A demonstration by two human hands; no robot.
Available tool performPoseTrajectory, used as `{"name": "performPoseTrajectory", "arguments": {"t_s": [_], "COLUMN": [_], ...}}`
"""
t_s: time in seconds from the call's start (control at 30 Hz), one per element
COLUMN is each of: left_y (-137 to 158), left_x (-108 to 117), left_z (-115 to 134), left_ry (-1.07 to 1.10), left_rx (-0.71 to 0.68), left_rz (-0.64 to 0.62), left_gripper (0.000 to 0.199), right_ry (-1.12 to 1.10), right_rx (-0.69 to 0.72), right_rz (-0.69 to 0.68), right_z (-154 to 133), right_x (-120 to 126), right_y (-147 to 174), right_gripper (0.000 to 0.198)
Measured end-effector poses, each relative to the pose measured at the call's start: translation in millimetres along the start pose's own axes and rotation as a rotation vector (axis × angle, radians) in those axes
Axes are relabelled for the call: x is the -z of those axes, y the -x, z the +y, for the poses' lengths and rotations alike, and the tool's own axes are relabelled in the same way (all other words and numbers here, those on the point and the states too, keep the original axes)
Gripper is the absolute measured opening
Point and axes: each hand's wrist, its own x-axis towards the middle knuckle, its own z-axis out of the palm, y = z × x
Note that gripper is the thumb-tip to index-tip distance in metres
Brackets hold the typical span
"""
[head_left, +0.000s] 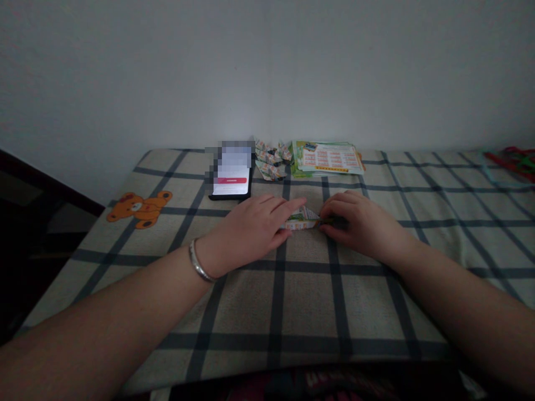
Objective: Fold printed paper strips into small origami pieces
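Note:
Between my two hands lies a small folded piece of printed paper [301, 221], low over the checked tablecloth. My left hand [263, 223], with a silver bangle at the wrist, grips its left part between thumb and fingers. At the paper's right tip, my right hand [355, 223] pinches with thumb and forefinger. The left part of the paper is hidden under my left fingers. Several folded paper pieces [270, 159] in a similar print sit farther back, beside a stack of printed sheets [330, 157].
A phone [230, 172] with a lit screen stands left of the folded pieces. The tablecloth [309, 312] bears a teddy bear picture [140, 209] at the left. A plain wall [267, 72] rises behind the table. Red and green items [514, 161] lie at the far right.

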Motion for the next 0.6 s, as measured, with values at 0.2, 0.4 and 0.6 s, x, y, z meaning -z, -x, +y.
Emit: {"name": "performPoseTrajectory", "arguments": {"t_s": [0.2, 0.4, 0.6], "left_y": [-0.7, -2.9, -3.1], "left_x": [-4.1, -6.6, -3.8], "left_z": [3.7, 3.2, 3.3], "left_ry": [0.101, 0.184, 0.16], "left_rx": [0.11, 0.138, 0.048], "left_rz": [0.063, 0.136, 0.192], "left_gripper": [0.059, 0.064, 0.041], "right_ry": [-0.055, -0.056, -0.068], "right_rx": [-0.011, 0.067, 0.04], "right_rz": [0.025, 0.107, 0.118], "right_z": [-5.9, -9.6, -8.4], "right_x": [-3.0, -4.8, -6.2], "right_y": [-0.8, -2.1, -0.5], "right_gripper": [0.005, 0.003, 0.002]}}
